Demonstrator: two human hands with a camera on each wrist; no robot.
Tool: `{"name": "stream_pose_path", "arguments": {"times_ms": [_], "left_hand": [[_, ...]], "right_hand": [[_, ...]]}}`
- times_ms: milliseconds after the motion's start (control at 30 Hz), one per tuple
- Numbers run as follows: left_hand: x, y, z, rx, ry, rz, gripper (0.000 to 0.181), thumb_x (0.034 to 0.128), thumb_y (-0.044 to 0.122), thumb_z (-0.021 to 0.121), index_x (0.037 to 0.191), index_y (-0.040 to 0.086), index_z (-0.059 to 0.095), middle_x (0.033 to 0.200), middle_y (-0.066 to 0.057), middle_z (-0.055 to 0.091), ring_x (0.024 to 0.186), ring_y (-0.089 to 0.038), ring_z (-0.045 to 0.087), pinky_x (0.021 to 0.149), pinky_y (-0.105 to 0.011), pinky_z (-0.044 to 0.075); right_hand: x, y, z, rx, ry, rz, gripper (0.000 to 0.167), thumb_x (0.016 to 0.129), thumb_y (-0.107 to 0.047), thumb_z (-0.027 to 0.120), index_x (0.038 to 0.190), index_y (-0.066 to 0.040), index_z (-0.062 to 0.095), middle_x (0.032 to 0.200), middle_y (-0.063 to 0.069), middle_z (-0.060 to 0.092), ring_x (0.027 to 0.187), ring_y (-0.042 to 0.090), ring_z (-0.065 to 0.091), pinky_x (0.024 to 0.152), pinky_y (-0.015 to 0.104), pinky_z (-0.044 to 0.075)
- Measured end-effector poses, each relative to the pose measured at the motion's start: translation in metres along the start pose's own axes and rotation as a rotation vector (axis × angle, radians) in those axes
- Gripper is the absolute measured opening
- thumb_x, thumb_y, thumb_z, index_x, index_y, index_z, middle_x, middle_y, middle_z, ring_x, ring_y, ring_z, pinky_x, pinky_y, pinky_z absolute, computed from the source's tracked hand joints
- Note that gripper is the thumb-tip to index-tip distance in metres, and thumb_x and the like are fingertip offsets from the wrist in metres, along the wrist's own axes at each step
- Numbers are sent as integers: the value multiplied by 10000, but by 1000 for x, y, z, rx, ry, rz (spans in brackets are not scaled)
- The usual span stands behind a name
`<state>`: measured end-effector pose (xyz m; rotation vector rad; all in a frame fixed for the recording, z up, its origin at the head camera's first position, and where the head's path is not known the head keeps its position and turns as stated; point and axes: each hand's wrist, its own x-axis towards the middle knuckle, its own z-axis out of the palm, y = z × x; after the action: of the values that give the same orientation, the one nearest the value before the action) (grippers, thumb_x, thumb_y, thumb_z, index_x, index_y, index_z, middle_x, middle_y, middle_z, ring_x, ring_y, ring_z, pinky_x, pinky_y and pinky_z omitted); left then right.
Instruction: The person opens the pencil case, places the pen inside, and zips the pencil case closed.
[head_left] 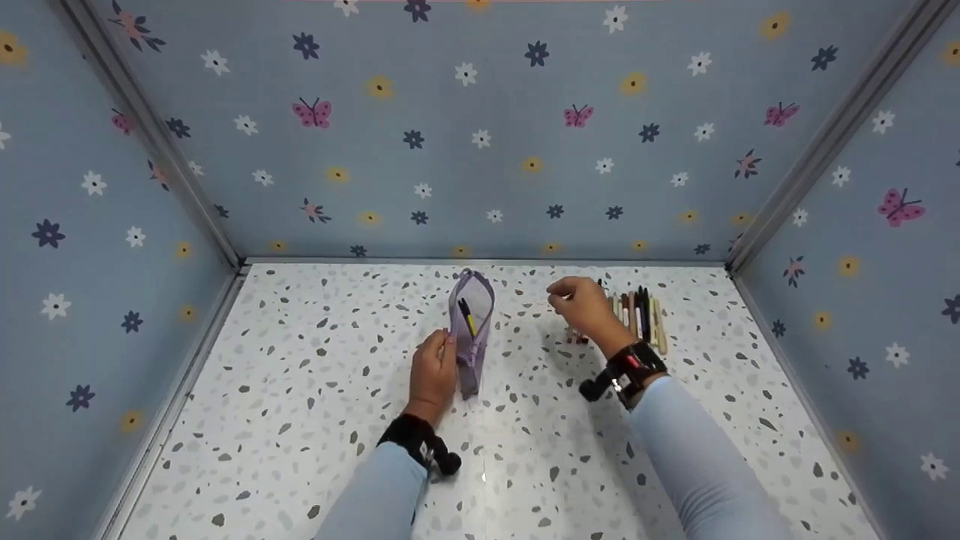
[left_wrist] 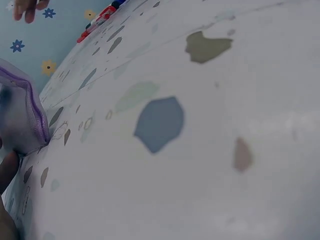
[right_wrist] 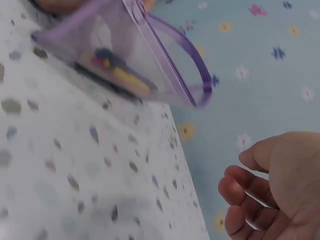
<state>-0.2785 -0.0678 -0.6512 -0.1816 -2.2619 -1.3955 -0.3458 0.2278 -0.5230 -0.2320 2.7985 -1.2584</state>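
The purple pouch (head_left: 470, 379) stands on the near-to-far centerline of the table (head_left: 300, 420), its zipped mouth open and facing up. The left hand (head_left: 433, 371) grips it at the near left side. The right hand (head_left: 589, 307) is raised to the right, well apart from the left, fingers loosely bent and holding nothing.

Handling: the pouch appears light, soft and prone to folding; hold it by the zip edge to keep the mouth spread. The row of pens (head_left: 625, 311) at right appears light, stiff and smooth, and may roll; grasp each pen around mid-barrel.

Contents: the pouch contains a black-and-yellow pen (head_left: 471, 324). Yellow, dark and pink parts show through the see-through wall; blur prevents a count.
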Motion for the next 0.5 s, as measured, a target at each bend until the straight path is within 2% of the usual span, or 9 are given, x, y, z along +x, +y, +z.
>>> {"name": "stream_pose_path", "arguments": {"times_ms": [167,367,433,500], "left_hand": [[0,-1,0,11,16,24,165,1126,127,585,1006,43,663,957,-124,705,872,-306,682,825,-505,582],[1,1,-1,4,6,28,173,1128,129,579,1032,30,682,1011,-133,718,938,-329,700,885,-527,590],[2,1,0,1,2,25,174,1129,125,577,1034,24,683,1024,-139,718,953,-330,701,900,-524,589],[1,2,0,-2,-2,24,173,1127,123,576,1033,23,680,1026,-142,713,953,-326,692,900,-518,585]], "right_hand": [[-4,36,-27,-30,32,100,267,1108,-186,691,1328,-64,780,1323,171,774,1000,252,715,792,328,597],[-8,73,-53,-37,122,246,317,1125,-210,654,1375,-41,749,1368,190,743,1083,281,707,927,439,604],[-10,86,-60,-41,132,275,341,1134,-212,631,1401,-26,736,1392,211,730,1055,294,714,899,444,605],[-14,100,-67,-50,142,289,354,1141,-210,616,1409,-10,730,1393,231,733,966,286,719,819,426,602]]}}
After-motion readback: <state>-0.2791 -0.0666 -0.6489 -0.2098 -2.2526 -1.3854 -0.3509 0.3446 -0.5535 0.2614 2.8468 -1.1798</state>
